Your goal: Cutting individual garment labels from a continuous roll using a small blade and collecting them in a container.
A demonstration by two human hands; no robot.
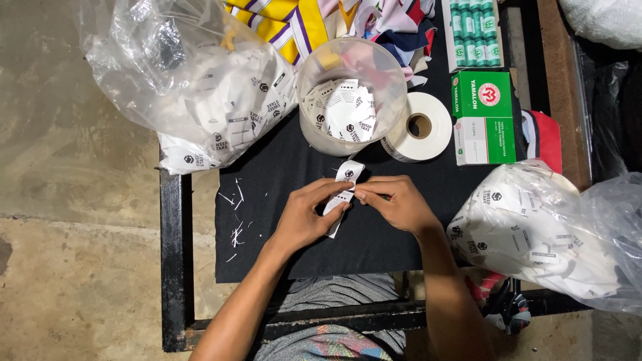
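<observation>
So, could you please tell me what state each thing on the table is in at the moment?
Left hand: pinching the label strip.
Right hand: pinching the same strip.
Label strip: held just above the black cloth, partly folded.
Clear tub: upright, open, holding loose labels.
Tape roll: tilted against the tub.
Left bag: open, spilling labels.
Right bag: full of labels.
Green box: closed, lying flat.

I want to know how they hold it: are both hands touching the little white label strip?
Touching. The head view shows left hand and right hand fingertips pinching the white label strip.
</observation>
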